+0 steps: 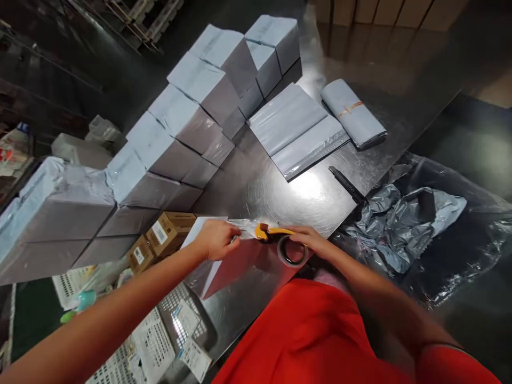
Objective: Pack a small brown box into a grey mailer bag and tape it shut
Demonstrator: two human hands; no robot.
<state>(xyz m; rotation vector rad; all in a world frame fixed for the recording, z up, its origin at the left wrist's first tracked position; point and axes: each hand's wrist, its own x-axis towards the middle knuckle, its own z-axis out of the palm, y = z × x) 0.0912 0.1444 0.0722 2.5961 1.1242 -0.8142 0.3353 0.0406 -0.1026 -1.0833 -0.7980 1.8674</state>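
On the near part of the metal table [256, 186], a box-shaped parcel [230, 266] in whitish plastic wrapping stands in front of me. My left hand [219, 240] is closed at its top edge, with fingers curled over the wrapping. My right hand [312, 240] grips the handle of a yellow tape dispenser [276, 232]. The dispenser's head touches or nearly touches the parcel's top right edge, where shiny clear film shows. Its tape roll [293, 250] hangs below the handle.
Stacked wrapped parcels [172, 144] line the left. Flat mailing bags [298, 125], a banded bag bundle [354, 112] and a box cutter [346, 184] lie beyond. Crumpled plastic [404, 224] sits right. Small brown cartons [160, 237], baskets [154, 341] and labels [194, 357] are at lower left.
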